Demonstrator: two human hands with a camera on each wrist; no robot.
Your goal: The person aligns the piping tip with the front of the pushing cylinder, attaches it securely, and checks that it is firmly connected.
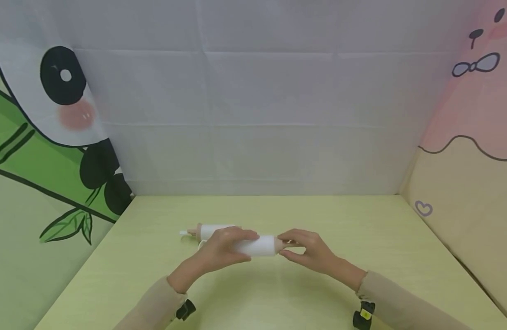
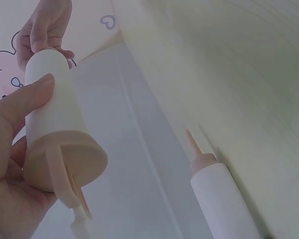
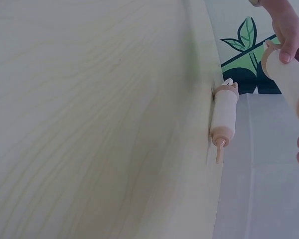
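A white cylinder with beige ends (image 1: 255, 246) is held level above the table, a thin beige rod sticking out of its right end. My left hand (image 1: 226, 250) grips its body, thumb on one side and fingers round the other. At the rod end, my right hand (image 1: 308, 250) pinches the beige cap between thumb and fingers. In the left wrist view, the near end carries a beige dome (image 2: 89, 159) with a flat strap and a whitish tip. Behind my left hand a second similar cylinder (image 3: 224, 112) lies on the table; the left hand partly hides it in the head view.
The pale yellow table (image 1: 340, 220) ends at a white back sheet (image 1: 269, 114). Printed side panels stand at left and right, one with a panda drawing (image 1: 63, 75), the other with a pink figure (image 1: 480, 96).
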